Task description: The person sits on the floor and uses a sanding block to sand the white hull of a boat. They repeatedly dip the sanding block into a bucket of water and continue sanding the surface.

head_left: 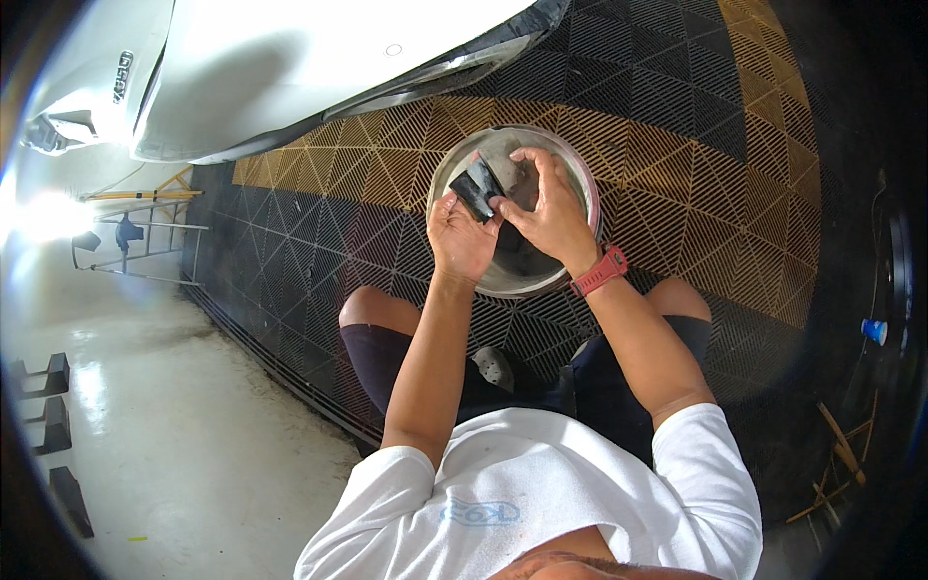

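Observation:
My left hand (pixel 462 240) is closed on a dark, glossy, folded flat piece (pixel 477 189), held tilted above a round basin (pixel 512 288). What the piece is exactly, I cannot make out. My right hand (pixel 555 211) has its thumb and fingers spread wide apart, and the thumb tip is at the piece's lower right edge. A red-banded watch (pixel 601 272) sits on my right wrist. Grey and dark tones fill the inside of the basin, partly hidden by my hands.
A white car body (pixel 290 77) spans the upper left. Under me lies ribbed black and tan floor tile (pixel 667 184), bordered by pale concrete (pixel 203 425). A bright lamp on a stand (pixel 53 218) glares at left; a blue cup (pixel 874 332) and sticks (pixel 839 440) lie at right.

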`<state>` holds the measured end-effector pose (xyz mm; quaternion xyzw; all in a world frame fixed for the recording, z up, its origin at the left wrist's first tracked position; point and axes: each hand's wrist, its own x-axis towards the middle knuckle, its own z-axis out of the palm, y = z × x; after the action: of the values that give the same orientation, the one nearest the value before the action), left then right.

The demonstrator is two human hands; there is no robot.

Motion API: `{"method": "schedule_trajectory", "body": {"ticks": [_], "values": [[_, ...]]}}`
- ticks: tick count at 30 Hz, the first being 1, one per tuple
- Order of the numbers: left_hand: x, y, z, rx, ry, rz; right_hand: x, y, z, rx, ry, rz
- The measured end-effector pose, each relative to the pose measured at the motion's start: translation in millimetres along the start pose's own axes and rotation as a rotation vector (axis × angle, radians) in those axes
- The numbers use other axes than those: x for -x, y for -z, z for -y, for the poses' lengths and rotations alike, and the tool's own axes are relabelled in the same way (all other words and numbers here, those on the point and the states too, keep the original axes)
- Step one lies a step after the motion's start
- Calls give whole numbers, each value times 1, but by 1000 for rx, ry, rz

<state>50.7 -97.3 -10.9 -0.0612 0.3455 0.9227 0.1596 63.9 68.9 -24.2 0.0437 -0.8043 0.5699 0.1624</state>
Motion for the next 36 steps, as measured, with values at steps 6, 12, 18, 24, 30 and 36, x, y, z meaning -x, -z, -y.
{"method": "schedule_trajectory", "body": {"ticks": [6, 12, 18, 24, 30, 36], "values": [[-9, 24, 2, 55, 30, 29, -1, 2, 10, -25, 10, 8], [-7, 11, 0, -53, -7, 9, 0, -6, 0, -31, 75, -3], [-5, 9, -7, -102, -36, 56, 1, -9, 7, -97, 5, 60], [-8, 9, -5, -362, -143, -11, 3, -17, -11, -105, -47, 128], [-8, 13, -20, -595, -110, -197, 3, -24, -25, -199, -22, 231], [5, 35, -46, -1293, -119, -132, -17, -14, -34, -344, -384, 500]]}}
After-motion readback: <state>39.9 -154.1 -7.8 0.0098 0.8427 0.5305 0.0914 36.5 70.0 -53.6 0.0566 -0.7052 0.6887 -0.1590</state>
